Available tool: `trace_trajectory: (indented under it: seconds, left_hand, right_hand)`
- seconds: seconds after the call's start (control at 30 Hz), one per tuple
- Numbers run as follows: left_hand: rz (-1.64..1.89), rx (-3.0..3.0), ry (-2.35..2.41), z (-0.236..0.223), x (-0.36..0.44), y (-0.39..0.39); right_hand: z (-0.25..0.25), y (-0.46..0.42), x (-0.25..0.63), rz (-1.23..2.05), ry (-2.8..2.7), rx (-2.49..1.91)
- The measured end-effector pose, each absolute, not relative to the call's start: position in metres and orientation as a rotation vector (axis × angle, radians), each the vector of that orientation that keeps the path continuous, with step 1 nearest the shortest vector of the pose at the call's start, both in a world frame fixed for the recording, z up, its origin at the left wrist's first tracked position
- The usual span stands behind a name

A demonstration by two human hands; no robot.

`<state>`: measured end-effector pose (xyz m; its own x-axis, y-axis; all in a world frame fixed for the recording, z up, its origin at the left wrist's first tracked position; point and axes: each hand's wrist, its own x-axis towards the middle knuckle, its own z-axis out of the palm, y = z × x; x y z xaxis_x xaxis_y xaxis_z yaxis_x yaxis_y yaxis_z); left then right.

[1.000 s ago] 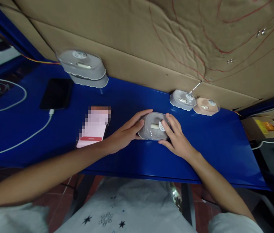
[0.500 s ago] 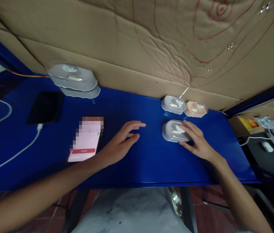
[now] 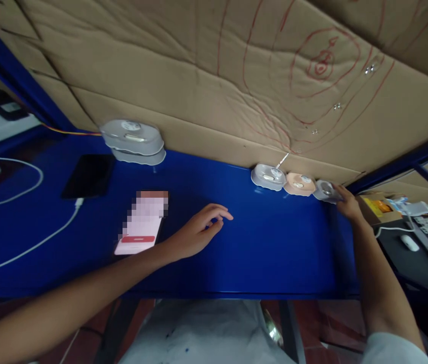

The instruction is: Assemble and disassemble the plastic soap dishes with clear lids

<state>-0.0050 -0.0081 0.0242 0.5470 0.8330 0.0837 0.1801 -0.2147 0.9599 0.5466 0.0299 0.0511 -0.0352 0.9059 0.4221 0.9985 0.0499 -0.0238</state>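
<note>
My right hand reaches to the far right of the blue table and grips a small clear plastic case against the cardboard wall. That case stands last in a row, right of a peach-coloured case and a grey-white case. My left hand rests on the table near the middle, fingers loosely stretched, holding nothing. A phone with a lit screen lies just left of it.
Two larger stacked clear cases stand at the back left. A dark phone lies on a white charging cable. A cardboard sheet with red lines backs the table. A white mouse and cables lie on a side desk, right.
My right hand carried the clear case from the table's middle to the far right end of the row at the wall. My left hand let go of it and stayed near the middle.
</note>
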Motion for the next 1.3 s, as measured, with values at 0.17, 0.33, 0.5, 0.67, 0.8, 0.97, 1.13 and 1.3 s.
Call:
trace_trajectory:
  seconds: [0.17,0.33,0.5,0.67,0.8,0.97,1.13,1.3]
  left_hand:
    - [0.764,1.736,0.835,0.032,-0.007,-0.012]
    - [0.757,1.794,0.810,0.030,-0.007,-0.015]
    - [0.938,2.006,0.989,0.022,-0.010,-0.012]
    - [0.846,2.226,1.111,0.016,-0.010,-0.022]
    - [0.745,2.314,1.035,0.015,-0.007,-0.029]
    - [0.691,2.355,0.981,0.017,-0.008,-0.028]
    - [0.718,2.318,0.961,0.014,-0.007,-0.024]
    - [0.801,2.302,0.943,0.003,-0.008,-0.014]
  right_hand:
    - [0.039,0.062,0.485,-0.352,-1.979,-1.992]
    - [0.024,0.094,0.358,-0.108,-2.334,-1.660]
    - [0.022,0.066,0.265,0.011,-2.487,-1.289]
    - [0.028,-0.007,0.263,0.454,-2.497,-0.926]
    - [0.032,-0.014,0.280,0.666,-2.201,-1.047]
    - [0.035,-0.007,0.282,0.798,-2.011,-1.089]
    - [0.031,-0.025,0.264,0.531,-2.234,-0.985]
    - [0.021,-0.031,0.254,0.299,-2.331,-0.966]
